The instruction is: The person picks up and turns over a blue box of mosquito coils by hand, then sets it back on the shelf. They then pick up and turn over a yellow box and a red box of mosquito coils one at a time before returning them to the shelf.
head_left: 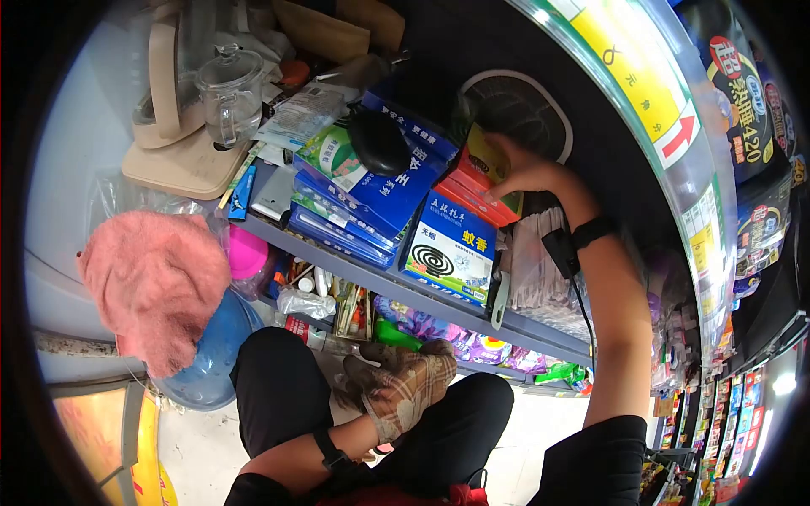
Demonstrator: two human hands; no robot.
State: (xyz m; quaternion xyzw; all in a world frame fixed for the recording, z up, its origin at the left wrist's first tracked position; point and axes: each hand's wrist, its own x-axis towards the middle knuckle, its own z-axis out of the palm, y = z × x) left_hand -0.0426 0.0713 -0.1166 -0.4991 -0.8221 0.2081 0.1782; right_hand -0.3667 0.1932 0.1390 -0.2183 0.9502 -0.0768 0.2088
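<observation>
My right hand (536,173) reaches onto the shelf, its fingers closed around a small yellow-and-red box (483,158) above other red boxes (469,187). Just in front stands a mosquito coil box (447,249), blue and white with a black spiral. To its left, blue boxes (346,207) lie stacked, with a black rounded object (377,142) on top. Low between my knees, a brown plaid cloth (418,384) is bunched over my left hand (384,409), closed on it; most of those fingers are hidden.
A glass jug (229,97) stands beside a beige appliance (169,156) at the left. A pink towel (156,287) hangs over a blue basin (207,363). Plastic-wrapped sticks (540,261) and a knife-like handle (500,299) sit near the shelf edge. A price strip (641,76) curves along the right.
</observation>
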